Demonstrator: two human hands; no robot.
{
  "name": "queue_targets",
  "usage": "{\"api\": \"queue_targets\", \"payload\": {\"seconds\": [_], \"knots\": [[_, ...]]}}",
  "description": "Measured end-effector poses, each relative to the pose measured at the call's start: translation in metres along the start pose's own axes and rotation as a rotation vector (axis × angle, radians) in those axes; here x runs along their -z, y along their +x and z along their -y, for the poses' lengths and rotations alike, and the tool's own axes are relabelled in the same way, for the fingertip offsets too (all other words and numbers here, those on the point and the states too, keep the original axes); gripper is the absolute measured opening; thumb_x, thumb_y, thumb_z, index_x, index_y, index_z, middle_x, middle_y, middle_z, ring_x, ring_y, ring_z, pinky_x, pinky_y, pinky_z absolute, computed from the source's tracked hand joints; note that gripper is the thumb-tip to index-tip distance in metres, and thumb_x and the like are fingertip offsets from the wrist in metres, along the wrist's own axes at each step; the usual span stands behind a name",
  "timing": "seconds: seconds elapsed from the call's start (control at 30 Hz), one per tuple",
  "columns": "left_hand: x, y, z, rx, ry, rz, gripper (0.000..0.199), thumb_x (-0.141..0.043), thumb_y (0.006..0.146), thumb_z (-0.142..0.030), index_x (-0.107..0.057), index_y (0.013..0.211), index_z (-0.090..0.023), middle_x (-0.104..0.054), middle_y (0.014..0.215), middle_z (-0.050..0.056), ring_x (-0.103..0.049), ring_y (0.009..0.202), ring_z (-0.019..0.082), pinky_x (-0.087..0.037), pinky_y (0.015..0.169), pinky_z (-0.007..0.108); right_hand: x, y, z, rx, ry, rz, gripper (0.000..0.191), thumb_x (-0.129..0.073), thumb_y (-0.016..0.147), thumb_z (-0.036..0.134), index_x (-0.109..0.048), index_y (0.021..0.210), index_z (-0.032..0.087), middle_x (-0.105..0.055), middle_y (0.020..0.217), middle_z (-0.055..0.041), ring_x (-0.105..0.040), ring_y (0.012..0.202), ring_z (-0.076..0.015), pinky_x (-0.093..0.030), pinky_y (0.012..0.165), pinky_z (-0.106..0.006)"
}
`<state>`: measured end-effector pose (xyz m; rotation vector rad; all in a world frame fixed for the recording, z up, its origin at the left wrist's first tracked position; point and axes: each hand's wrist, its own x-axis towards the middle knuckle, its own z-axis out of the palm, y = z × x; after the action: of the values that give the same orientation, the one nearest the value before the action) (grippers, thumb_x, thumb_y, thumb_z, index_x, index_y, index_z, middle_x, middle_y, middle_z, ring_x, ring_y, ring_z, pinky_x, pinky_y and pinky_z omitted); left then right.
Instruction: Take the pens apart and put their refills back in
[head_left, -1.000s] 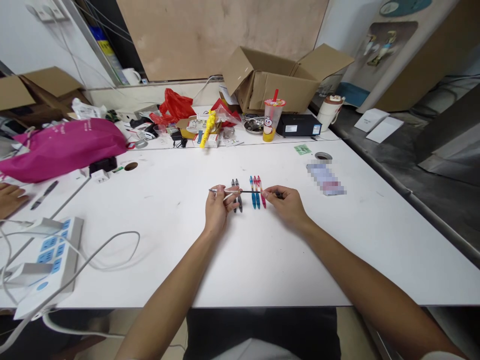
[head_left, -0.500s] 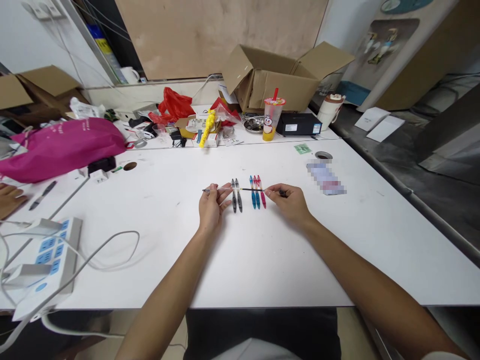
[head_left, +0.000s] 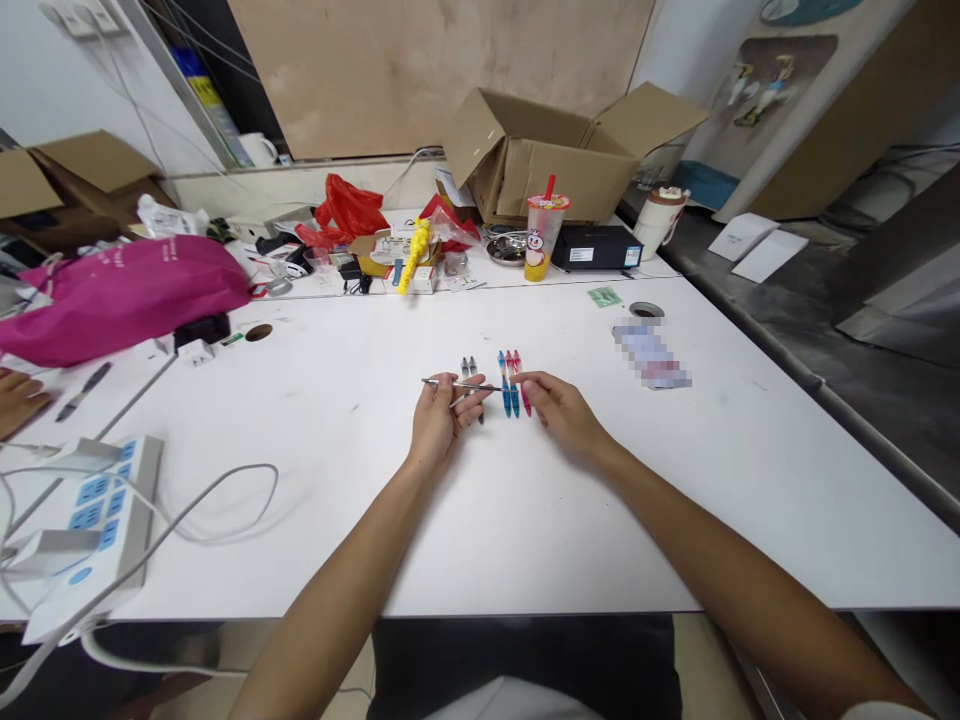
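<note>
My left hand [head_left: 437, 420] is closed around a slim pen barrel [head_left: 472, 386], held nearly level above the table. A thin pen refill [head_left: 507, 390] sticks out of its right end. The fingers of my right hand [head_left: 561, 412] are bent together at the refill's outer end; whether anything else is in that palm is hidden. Below and behind the hands lie two dark grey pens [head_left: 469, 366], partly covered by my left fingers. Beside them lie two blue pens [head_left: 506, 402] and a pink-red pen [head_left: 526, 407], all side by side, pointing away from me.
A power strip [head_left: 112, 515] with a looping cable lies at left, near another person's hand [head_left: 22, 400] and a loose pen [head_left: 84, 391]. A phone-like pixelated item [head_left: 651, 356] and a tape roll [head_left: 646, 311] lie right. Behind stand a drink cup [head_left: 543, 240] and a cardboard box [head_left: 555, 175].
My left hand has moved right, now covering part of the grey pens. The long dark refill between the hands now shows only a short length outside the barrel. My right hand has shifted slightly left.
</note>
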<state>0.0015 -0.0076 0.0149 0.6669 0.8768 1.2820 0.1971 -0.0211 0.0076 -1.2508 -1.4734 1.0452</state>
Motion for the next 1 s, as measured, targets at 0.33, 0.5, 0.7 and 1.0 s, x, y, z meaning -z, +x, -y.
{"api": "queue_targets", "payload": {"seconds": [0.33,0.5,0.7,1.0], "knots": [[0.0038,0.0041,-0.0001,-0.009,-0.009,-0.027,0.022,-0.06,0.097,-0.04,-0.05,0.099,-0.02,-0.075,0.112,0.013,-0.077,0.087,0.018,-0.058,0.064,0.021,0.0081,0.0042,-0.0053,-0.002,-0.072,-0.005,0.034,-0.072,0.083,0.048,-0.08,0.105,0.023,-0.077,0.096,-0.0071,-0.064,0.081,-0.0208,-0.05,0.075,-0.037],[0.0019,0.0023,0.0022,0.003,0.0,-0.019,0.024,-0.062,0.096,-0.04,-0.05,0.099,-0.02,-0.075,0.109,0.013,-0.077,0.085,0.017,-0.058,0.063,0.021,0.0054,0.0031,-0.0065,0.005,-0.053,0.017,0.034,-0.073,0.083,0.047,-0.079,0.105,0.023,-0.077,0.098,-0.0078,-0.065,0.082,-0.0211,-0.05,0.075,-0.037],[-0.0015,-0.0008,0.0047,0.003,0.03,-0.023,0.027,-0.063,0.095,-0.043,-0.052,0.098,-0.019,-0.074,0.11,0.011,-0.077,0.086,0.018,-0.056,0.061,0.02,0.002,0.0016,-0.0064,0.133,-0.069,0.07,0.031,-0.062,0.091,0.04,-0.076,0.116,0.025,-0.069,0.102,-0.0071,-0.061,0.086,-0.0192,-0.049,0.075,-0.035],[0.0004,-0.0007,0.0067,0.042,0.122,0.091,0.035,-0.069,0.089,-0.047,-0.056,0.105,-0.019,-0.072,0.123,0.015,-0.075,0.098,0.021,-0.059,0.066,0.024,0.0002,-0.0005,-0.003,-0.035,0.043,0.084,0.033,-0.061,0.091,0.052,-0.067,0.098,0.02,-0.07,0.087,-0.0054,-0.052,0.061,-0.0132,-0.045,0.056,-0.03]]}}
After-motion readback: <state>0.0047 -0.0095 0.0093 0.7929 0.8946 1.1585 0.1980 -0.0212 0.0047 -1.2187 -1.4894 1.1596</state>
